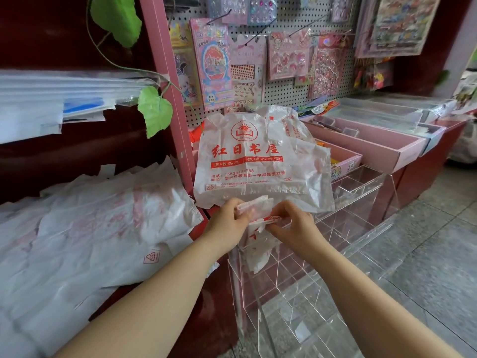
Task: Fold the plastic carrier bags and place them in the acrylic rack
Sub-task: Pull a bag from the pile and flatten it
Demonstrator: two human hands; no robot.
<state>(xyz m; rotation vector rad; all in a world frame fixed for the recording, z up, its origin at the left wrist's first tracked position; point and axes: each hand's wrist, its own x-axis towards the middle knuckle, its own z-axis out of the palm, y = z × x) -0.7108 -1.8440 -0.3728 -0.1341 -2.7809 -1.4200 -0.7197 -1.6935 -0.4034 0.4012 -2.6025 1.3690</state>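
My left hand (228, 220) and my right hand (291, 223) both pinch a small folded white carrier bag with red print (258, 210) above the near top edge of the clear acrylic rack (361, 192). Another folded bag (258, 251) sits upright inside the rack's near left compartment, just below my hands. A flat white bag with red characters (255, 161) lies spread over the rack's far top. A large heap of unfolded white bags (98, 233) lies on the lower shelf at the left.
A pink post (167, 86) stands between the shelves and a pegboard (284, 86) hung with sticker packs. Pink trays (374, 143) line the counter behind the rack. Green leaves (154, 109) hang at the left. Grey tiled floor (426, 254) lies at the right.
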